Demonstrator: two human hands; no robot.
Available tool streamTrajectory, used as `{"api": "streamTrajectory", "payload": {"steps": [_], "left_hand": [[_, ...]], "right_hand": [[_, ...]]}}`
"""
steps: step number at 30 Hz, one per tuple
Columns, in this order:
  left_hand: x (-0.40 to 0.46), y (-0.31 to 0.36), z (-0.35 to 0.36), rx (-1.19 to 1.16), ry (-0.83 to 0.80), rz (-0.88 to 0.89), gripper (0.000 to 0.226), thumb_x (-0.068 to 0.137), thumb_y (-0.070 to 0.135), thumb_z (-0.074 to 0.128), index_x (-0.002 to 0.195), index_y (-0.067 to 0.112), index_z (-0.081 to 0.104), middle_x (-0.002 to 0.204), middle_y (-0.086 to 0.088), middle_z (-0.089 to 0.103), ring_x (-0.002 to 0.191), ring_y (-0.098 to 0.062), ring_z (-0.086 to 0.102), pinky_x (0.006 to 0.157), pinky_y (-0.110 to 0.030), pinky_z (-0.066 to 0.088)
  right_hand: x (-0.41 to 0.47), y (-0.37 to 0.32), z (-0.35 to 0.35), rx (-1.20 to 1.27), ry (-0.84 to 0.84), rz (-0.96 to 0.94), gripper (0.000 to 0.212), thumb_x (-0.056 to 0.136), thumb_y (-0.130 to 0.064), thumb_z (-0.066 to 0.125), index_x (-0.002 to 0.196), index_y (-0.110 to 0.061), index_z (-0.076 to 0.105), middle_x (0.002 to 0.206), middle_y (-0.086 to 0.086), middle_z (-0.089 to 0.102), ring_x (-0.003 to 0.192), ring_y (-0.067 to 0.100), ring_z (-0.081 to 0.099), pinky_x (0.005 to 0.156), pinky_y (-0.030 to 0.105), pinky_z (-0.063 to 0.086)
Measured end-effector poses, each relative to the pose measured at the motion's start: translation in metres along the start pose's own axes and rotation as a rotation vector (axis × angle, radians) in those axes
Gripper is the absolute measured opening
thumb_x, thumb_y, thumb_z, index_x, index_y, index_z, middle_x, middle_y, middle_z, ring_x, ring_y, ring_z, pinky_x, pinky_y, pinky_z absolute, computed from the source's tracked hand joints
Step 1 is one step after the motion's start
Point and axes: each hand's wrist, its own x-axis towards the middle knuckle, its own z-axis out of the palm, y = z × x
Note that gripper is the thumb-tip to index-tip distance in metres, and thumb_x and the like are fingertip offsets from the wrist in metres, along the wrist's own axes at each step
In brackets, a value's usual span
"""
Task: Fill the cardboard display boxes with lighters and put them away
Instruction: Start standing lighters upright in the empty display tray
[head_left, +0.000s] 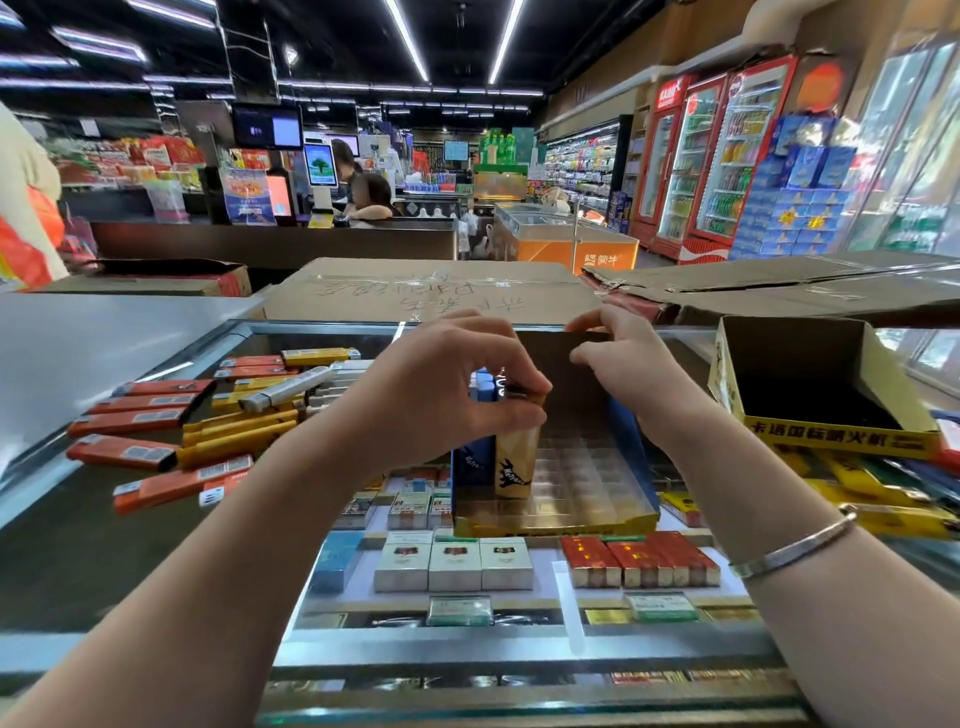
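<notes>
Tan lighter pinched upright by left hand in gridded cardboard display box, glass counter centre. Back flap pinched by right hand. Second box at right edge.

Glossy glass counter, matt brown cardboard display box, shiny metal bracelet.

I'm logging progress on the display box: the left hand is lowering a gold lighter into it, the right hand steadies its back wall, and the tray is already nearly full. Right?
Not quite. The head view shows the left hand gripping the gold lighter and the right hand on the display box back wall, but the tray is mostly empty slots.
</notes>
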Motion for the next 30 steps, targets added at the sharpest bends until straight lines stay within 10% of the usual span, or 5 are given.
{"api": "streamTrajectory", "payload": {"steps": [11, 30], "left_hand": [[0.0, -0.003, -0.004, 0.05, -0.146, -0.027, 0.022, 0.072, 0.034, 0.07, 0.076, 0.044, 0.052, 0.084, 0.022, 0.05, 0.096, 0.001, 0.042, 0.077, -0.013, 0.037], [-0.004, -0.028, 0.002, -0.108, -0.313, -0.282, 0.054, 0.065, 0.043, 0.079, 0.107, 0.054, 0.048, 0.129, 0.032, 0.026, 0.117, 0.011, 0.019, 0.1, -0.028, 0.022]], "right_hand": [[0.001, 0.003, 0.0, -0.009, -0.009, -0.004, 0.024, 0.087, -0.007, 0.055, 0.106, -0.022, 0.055, 0.092, -0.011, 0.05, 0.085, 0.005, 0.048, 0.06, 0.019, 0.038], [0.002, 0.005, -0.006, -0.02, -0.189, 0.098, 0.04, 0.086, 0.007, 0.039, 0.105, -0.027, 0.051, 0.096, 0.001, 0.054, 0.088, 0.014, 0.054, 0.061, 0.022, 0.05]]}}
